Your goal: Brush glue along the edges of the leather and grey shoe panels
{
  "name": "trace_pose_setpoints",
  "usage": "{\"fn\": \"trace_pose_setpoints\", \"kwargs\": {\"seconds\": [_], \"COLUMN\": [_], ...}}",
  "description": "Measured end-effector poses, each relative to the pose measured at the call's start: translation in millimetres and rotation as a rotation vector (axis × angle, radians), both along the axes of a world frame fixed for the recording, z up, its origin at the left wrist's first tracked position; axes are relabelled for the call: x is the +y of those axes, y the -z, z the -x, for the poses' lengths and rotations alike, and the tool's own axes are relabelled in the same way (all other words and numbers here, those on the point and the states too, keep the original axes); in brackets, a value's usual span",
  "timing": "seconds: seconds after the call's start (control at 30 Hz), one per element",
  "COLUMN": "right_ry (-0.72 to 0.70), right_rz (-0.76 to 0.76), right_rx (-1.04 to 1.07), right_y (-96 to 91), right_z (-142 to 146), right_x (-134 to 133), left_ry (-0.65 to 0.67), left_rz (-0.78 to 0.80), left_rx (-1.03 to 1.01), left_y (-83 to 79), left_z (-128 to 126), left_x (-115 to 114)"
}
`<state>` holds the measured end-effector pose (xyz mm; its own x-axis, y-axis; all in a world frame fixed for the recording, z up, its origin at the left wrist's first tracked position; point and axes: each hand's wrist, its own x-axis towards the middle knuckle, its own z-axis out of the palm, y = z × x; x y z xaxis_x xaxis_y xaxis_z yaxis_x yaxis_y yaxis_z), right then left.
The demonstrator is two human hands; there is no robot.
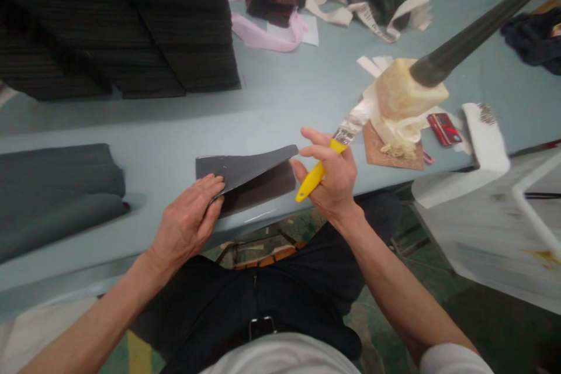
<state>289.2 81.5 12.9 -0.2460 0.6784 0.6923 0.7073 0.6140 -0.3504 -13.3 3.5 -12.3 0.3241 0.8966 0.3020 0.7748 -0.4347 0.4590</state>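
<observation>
My left hand (pixel 190 216) pinches the left part of a folded dark grey sheet (pixel 236 168) at the table's front edge, thumb below and fingers on top. The sheet looks like leather or leathercloth; its upper flap is raised, showing a brownish inside (pixel 267 186). A flat brush (pixel 312 180) with a yellow handle and a metal ferrule lies across my right hand (pixel 335 178), held between its fingers. My right fingertips are at the sheet's right corner; whether they touch it I cannot tell. The brush's far end points at a pale yellow block (pixel 405 90) with a long dark handle.
Tall stacks of dark pieces (pixel 184 29) stand at the back left. Folded grey-green material (pixel 56 187) lies at left. Scraps and a pink strip (pixel 267 38) are at the back. A brown board (pixel 372 146) and a small red box (pixel 445 128) lie at right.
</observation>
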Motion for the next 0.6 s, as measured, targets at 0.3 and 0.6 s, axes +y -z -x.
{"fn": "trace_pose_setpoints", "kwargs": {"seconds": [0.3,0.6], "right_ry": [0.088,0.083], "right_rz": [0.035,0.221], "right_rx": [0.103,0.173], "right_y": [11.4,41.0], "right_z": [-8,-10], "right_x": [-7,-22], "left_ry": [-0.343,-0.475], "left_rz": [0.244,0.254], "left_rx": [-0.294,-0.357], "left_y": [-33.0,-38.2], "left_z": [-9,-4], "left_x": [2,3]}}
